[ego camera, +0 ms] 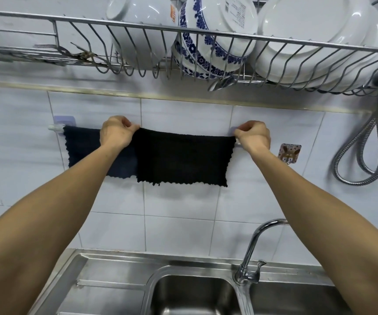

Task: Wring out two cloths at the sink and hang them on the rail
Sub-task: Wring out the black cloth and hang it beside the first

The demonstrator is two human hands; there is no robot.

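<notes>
Hanging a black cloth (182,159) on the wall rail (55,128) above the sink (195,289).

Left hand (116,132) pinches the black cloth's upper left corner and right hand (253,135) pinches its upper right corner, stretching it flat along the rail. A dark blue cloth (82,147) hangs on the rail just to its left, its right edge tucked behind the black one. Overhead, a wire dish rack (206,32) holds bowls and plates; a faucet (255,246) stands at the sink's right.
</notes>
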